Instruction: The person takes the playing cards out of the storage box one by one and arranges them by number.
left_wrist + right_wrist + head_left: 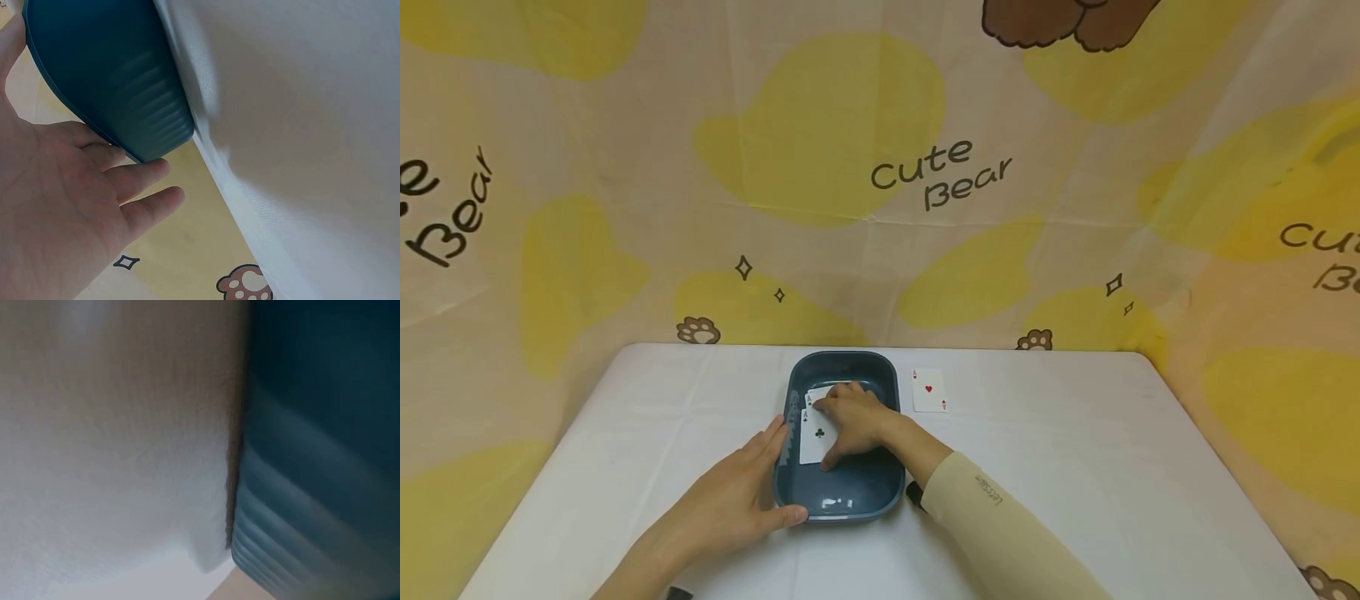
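Observation:
A dark blue rectangular basin (pixel 865 497) with rounded corners stands on the table. Inside it lies an ace of clubs (pixel 811 444), partly covering another ace (pixel 816 394) with a black mark. My right hand (pixel 859 421) reaches over the basin's right rim and holds the ace of clubs, fingers at its top edge and thumb at its bottom edge. My left hand (pixel 722 500) rests along the left side, thumb at the near-left corner. In the left wrist view its fingers (pixel 139 179) extend loosely along the rim. The right wrist view shows only the basin's ribbed outer wall (pixel 300 506) and cloth.
An ace of hearts (pixel 928 391) lies face up on the white tabletop (pixel 1037 442), just right of the basin. A yellow patterned cloth (pixel 850 125) with "Cute Bear" lettering hangs behind the table. A black strap (pixel 914 493) shows under the right wrist.

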`<state>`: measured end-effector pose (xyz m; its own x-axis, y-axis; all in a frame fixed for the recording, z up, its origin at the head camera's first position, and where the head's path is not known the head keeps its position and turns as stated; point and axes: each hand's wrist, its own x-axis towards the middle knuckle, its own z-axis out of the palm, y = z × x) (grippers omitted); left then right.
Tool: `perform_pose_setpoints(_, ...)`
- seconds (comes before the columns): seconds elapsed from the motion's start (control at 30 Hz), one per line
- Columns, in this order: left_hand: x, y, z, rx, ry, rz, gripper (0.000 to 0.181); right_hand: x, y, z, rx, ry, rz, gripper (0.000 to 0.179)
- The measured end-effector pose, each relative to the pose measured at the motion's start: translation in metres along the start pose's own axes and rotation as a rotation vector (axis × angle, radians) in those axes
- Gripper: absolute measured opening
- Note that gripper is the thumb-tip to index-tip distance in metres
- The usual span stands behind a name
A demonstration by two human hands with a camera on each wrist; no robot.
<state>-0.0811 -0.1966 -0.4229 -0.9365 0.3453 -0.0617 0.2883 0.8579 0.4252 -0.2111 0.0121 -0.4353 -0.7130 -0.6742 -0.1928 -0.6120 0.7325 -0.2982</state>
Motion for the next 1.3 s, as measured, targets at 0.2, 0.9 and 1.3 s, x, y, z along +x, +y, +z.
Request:
perform_pose_setpoints(0.2, 0.0, 0.0, 0.002, -0.014, 0.014, -0.008, 0.115, 0.001, -0.001, 0.001, 0.026, 0.021, 0.003, 0.09)
perform_pose_setpoints(0.9, -0.002, 0.001, 0.0, -0.013, 0.011, -0.014, 0.117, -0.011, 0.005, -0.013, 0.21, 0.066, -0.068, 0.092)
perform_pose_setpoints(1.3, -0.001, 0.002, 0.002, -0.016, 0.004, -0.039, 0.117, -0.026, 0.018, -0.03, 0.348, 0.142, -0.075, 0.09)
